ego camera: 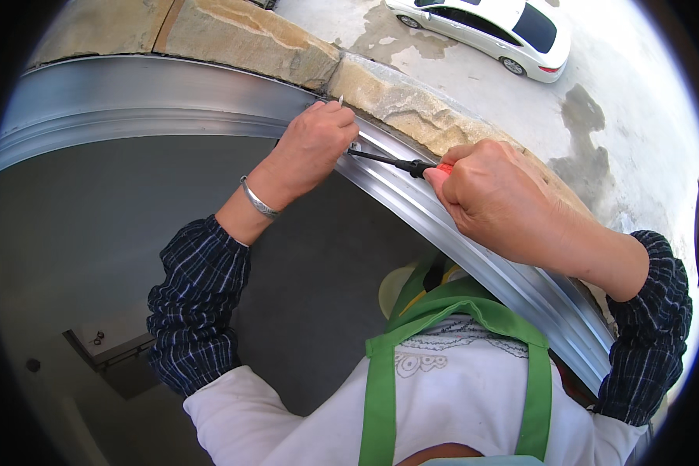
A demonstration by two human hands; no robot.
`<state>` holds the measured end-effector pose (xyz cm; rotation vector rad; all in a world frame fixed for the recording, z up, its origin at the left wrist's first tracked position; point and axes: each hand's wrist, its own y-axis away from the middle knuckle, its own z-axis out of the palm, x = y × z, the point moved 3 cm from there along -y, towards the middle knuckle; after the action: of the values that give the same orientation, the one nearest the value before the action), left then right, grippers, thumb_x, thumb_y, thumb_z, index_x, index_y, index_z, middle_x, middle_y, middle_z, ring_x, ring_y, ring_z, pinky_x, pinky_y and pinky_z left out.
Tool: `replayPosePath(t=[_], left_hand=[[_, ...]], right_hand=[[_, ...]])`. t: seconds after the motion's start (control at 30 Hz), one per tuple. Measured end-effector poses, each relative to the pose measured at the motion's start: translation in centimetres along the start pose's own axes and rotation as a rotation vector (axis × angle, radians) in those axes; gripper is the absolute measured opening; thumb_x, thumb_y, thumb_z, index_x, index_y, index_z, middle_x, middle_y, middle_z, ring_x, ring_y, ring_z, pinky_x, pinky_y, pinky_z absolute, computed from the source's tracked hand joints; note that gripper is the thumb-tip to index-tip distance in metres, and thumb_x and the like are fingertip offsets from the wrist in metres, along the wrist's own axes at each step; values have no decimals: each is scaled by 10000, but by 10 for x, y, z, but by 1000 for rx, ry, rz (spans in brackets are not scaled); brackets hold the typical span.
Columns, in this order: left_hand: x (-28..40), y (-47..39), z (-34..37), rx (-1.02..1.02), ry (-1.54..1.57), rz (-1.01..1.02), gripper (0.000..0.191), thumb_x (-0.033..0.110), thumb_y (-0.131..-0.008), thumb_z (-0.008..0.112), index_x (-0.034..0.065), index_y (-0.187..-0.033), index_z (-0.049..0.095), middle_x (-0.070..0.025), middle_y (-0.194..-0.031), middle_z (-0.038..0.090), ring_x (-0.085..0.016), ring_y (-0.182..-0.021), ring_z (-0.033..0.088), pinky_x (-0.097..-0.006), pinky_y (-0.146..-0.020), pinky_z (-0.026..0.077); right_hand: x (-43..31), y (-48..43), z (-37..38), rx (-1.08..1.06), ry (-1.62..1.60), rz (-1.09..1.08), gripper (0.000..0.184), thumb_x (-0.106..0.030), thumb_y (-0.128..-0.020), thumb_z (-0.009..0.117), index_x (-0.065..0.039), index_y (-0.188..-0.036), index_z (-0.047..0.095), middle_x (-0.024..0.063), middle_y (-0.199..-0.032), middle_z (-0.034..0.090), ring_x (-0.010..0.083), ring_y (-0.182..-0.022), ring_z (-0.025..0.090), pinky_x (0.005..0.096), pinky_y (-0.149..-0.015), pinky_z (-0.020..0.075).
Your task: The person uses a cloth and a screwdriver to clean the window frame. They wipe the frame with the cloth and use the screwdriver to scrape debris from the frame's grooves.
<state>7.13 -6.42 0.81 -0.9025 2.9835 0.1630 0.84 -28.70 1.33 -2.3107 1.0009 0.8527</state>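
My right hand [486, 189] is closed around a screwdriver [396, 162] with a red and black handle and a dark shaft. The shaft points left, and its tip meets a small fitting [356, 146] on the aluminium window frame [402, 195]. Just left of that tip, my left hand [320, 140] rests at the frame's corner with bent fingers. A small pale, pointed piece [341, 100] sticks up by its fingertips; whether the fingers grip it is hidden.
Rough stone blocks [408, 110] edge the frame's outer side. Beyond and below, a white car [489, 29] stands on concrete paving [623, 151] with damp patches. A grey pane or panel [122, 221] spans the left side. A green apron [381, 396] hangs close to the frame.
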Motion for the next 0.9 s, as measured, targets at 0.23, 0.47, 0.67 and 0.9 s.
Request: replayPosePath(t=[0.23,0.47,0.67,0.9], left_hand=[[-22,11,7,-98,-405,35,53,70,-759,594,88,-710,598,-51,-795,529,-209,-835,542,-313,-792,437],[-20,25,9,-131,-547,58,79,104,-792,595,118,-716,613,-34,-800,552,-183,-865,546,-297,-829,422],[-27,33,16,-169,-423,9,54,92,-810,585,102,-758,576,-50,-796,546,-205,-850,551,-321,-822,429],[-14,37,33,-149,-301,-93,76,25,-778,590,84,-807,551,-76,-785,542,-242,-829,553,-355,-764,412]], right_hand=[[10,-56,32,64,24,-104,99,-26,-722,613,4,-642,664,219,-635,617,389,-641,644,457,-608,533],[-7,-40,69,173,242,-117,95,-60,-720,643,-30,-648,698,155,-655,655,323,-665,689,413,-591,566],[18,-67,51,-31,258,-392,153,-61,-816,649,24,-701,704,194,-681,653,319,-679,700,398,-602,569],[30,-43,31,-194,229,-439,55,-49,-696,662,-2,-698,690,167,-693,668,337,-729,686,429,-631,564]])
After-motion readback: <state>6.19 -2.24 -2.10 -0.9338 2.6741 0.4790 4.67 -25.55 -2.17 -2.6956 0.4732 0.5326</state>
